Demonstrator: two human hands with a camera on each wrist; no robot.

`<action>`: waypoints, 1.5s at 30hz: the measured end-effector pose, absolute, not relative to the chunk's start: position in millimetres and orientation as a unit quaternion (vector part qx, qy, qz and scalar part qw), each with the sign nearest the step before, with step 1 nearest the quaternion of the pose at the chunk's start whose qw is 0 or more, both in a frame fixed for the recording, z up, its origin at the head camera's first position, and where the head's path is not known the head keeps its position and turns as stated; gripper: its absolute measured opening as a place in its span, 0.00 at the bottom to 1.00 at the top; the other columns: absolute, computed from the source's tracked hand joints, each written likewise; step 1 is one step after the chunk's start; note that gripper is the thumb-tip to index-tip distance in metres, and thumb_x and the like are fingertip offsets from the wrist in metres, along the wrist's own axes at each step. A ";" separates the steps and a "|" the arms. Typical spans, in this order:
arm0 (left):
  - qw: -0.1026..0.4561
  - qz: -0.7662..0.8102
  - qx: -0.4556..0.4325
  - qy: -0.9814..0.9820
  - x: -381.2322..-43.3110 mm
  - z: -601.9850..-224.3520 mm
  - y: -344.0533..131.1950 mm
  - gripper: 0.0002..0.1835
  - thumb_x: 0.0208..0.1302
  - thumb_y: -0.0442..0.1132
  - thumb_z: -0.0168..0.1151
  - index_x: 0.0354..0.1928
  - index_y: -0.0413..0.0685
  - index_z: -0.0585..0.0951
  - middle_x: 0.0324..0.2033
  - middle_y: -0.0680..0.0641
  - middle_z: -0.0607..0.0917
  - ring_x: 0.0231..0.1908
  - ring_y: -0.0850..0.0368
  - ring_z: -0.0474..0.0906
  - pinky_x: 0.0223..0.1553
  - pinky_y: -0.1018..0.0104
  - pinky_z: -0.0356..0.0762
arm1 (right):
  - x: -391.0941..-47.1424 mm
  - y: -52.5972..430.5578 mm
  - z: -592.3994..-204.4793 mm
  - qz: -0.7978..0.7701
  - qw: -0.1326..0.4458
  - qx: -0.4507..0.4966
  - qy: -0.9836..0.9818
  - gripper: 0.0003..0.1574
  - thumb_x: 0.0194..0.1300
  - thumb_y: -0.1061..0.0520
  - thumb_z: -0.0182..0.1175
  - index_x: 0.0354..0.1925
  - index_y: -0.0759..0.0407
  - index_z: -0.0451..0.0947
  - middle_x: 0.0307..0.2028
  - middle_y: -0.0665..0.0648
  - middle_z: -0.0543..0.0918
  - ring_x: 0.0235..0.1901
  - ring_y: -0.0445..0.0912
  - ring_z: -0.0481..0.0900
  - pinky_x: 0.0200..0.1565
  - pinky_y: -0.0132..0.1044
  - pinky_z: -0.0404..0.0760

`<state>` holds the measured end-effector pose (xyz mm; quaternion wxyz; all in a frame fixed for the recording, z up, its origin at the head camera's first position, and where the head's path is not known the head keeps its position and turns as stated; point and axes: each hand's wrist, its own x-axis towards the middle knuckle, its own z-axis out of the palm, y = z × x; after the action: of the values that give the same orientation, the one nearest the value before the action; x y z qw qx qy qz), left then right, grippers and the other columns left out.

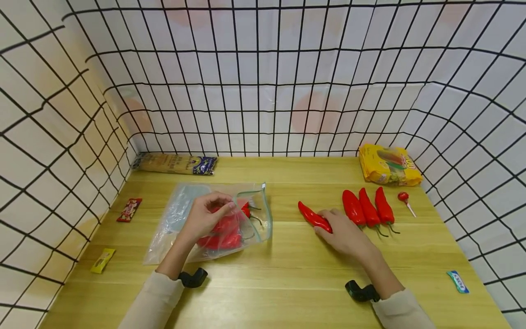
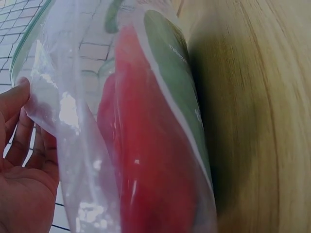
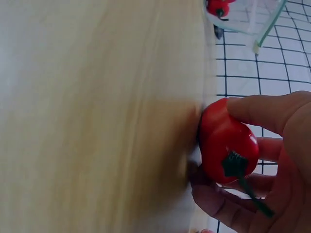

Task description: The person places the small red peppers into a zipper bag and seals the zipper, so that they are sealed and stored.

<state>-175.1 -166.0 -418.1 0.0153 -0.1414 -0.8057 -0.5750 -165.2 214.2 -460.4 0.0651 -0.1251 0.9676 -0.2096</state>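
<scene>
A clear zip bag [image 1: 164,237] lies left of the middle, its mouth facing right, with several red peppers [image 1: 222,241] inside. My left hand [image 1: 208,213] pinches the upper layer of the bag between thumb and fingers; in the left wrist view the plastic is lifted away from the peppers. My right hand [image 1: 342,233] grips a red pepper [image 1: 311,216] on the table, right of the bag. The right wrist view shows its green stem [image 3: 235,165] between thumb and fingers. Three more red peppers [image 1: 368,210] lie side by side, just beyond the right hand.
A long pasta pack [image 1: 174,163] and a yellow packet [image 1: 390,165] lie at the back. A red lollipop [image 1: 404,198] and a blue wrapped sweet [image 1: 458,281] are on the right. On the left are a red snack [image 1: 129,209] and a yellow one [image 1: 103,261]. Gridded walls [image 1: 267,100] surround the table.
</scene>
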 end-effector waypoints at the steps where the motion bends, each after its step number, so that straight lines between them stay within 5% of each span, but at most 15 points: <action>1: 0.016 -0.575 -0.141 -0.806 -174.8 -418.1 -165.9 0.06 0.64 0.36 0.65 0.42 0.44 0.84 0.38 0.43 0.87 0.35 0.53 0.84 0.38 0.69 0.82 | -165.2 213.6 -459.8 -0.216 0.065 -0.125 0.966 0.34 0.66 0.41 0.60 0.63 0.55 0.71 0.57 0.60 0.78 0.52 0.54 0.76 0.54 0.53 0.76; 10: 0.022 -0.562 -0.148 -0.813 -172.3 -414.1 -162.7 0.06 0.65 0.37 0.64 0.42 0.46 0.84 0.38 0.45 0.86 0.37 0.47 0.83 0.40 0.69 0.82 | -172.8 197.2 -454.5 -0.377 0.045 -0.125 0.917 0.32 0.57 0.37 0.68 0.56 0.48 0.76 0.46 0.51 0.82 0.35 0.45 0.75 0.36 0.35 0.76; 19: 0.019 -0.568 -0.149 -0.809 -170.7 -406.9 -160.0 0.07 0.66 0.38 0.64 0.43 0.46 0.84 0.38 0.44 0.87 0.36 0.42 0.83 0.38 0.63 0.83 | -173.9 145.5 -445.2 -0.508 0.079 -0.166 0.841 0.25 0.61 0.49 0.68 0.56 0.46 0.76 0.53 0.53 0.80 0.47 0.49 0.81 0.49 0.42 0.83; 28: 0.042 -0.565 -0.154 -0.809 -181.1 -423.0 -159.6 0.06 0.64 0.39 0.66 0.41 0.47 0.85 0.36 0.46 0.87 0.33 0.49 0.82 0.33 0.67 0.81 | -184.4 97.9 -457.4 -0.546 0.083 -0.136 0.823 0.25 0.57 0.50 0.72 0.53 0.49 0.78 0.52 0.54 0.81 0.36 0.46 0.80 0.37 0.35 0.82; 38: 0.045 -0.561 -0.143 -0.814 -180.9 -427.1 -161.7 0.11 0.63 0.50 0.66 0.42 0.55 0.85 0.37 0.50 0.87 0.34 0.54 0.83 0.36 0.65 0.82 | -191.1 76.5 -461.7 -0.618 0.130 -0.182 0.754 0.32 0.66 0.67 0.59 0.66 0.59 0.66 0.61 0.58 0.73 0.53 0.54 0.80 0.51 0.36 0.82; 45: 0.020 -0.553 -0.131 -0.823 -185.7 -442.5 -163.7 0.12 0.62 0.54 0.66 0.42 0.59 0.84 0.34 0.52 0.88 0.33 0.55 0.83 0.36 0.64 0.82 | -189.9 85.7 -463.4 -0.636 0.147 -0.169 0.738 0.34 0.68 0.65 0.58 0.69 0.56 0.61 0.66 0.62 0.69 0.57 0.58 0.78 0.53 0.40 0.81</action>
<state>-185.7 -163.7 -442.5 0.0198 -0.1306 -0.8227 -0.5529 -189.9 85.7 -463.4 0.1473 -0.1695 0.7380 -0.6363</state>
